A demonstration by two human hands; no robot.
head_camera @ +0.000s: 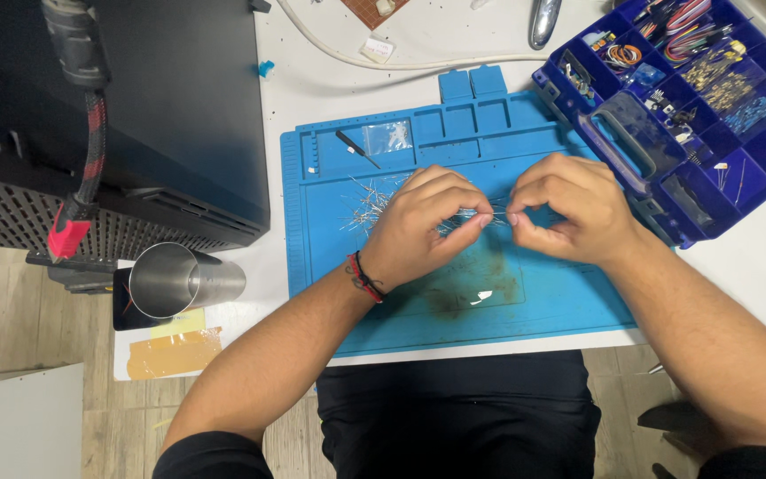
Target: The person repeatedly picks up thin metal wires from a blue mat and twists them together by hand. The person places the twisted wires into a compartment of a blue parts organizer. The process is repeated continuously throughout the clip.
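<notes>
Both hands meet over the blue silicone mat (454, 302), centre of the worktop (738, 284). Left hand (427, 226) and right hand (569, 208) each pinch, thumb against forefinger, fingers narrow, at what looks like one thin wire-lead part; the part itself is too small to make out, approx. where the fingertips (496, 215) nearly touch. Can't tell if they share one piece or hold one each.

Step in hand, as a judgement: sorting or straightening a lead pulled from the loose pile of wire-lead components (374, 202), which lies on the mat just at 9 o'clock of the left hand, partly hidden under it. A next move would call for fine pinch control w/ little force, as the leads look easy to bend, and for keeping the pile from scattering.

Counts: 2 hands, 1 mat, 1 pile (pieces too many and too fine to count), 1 small clear bag (387, 136) and 1 black tweezer-like tool (356, 148) at 11 o'clock of the left hand, 1 blue compartment organiser box (631, 146) at 1 o'clock of the right hand, 1 steel cup (179, 279) lying on its side at 9 o'clock, 1 black case (179, 106) at 10 o'clock.
</notes>
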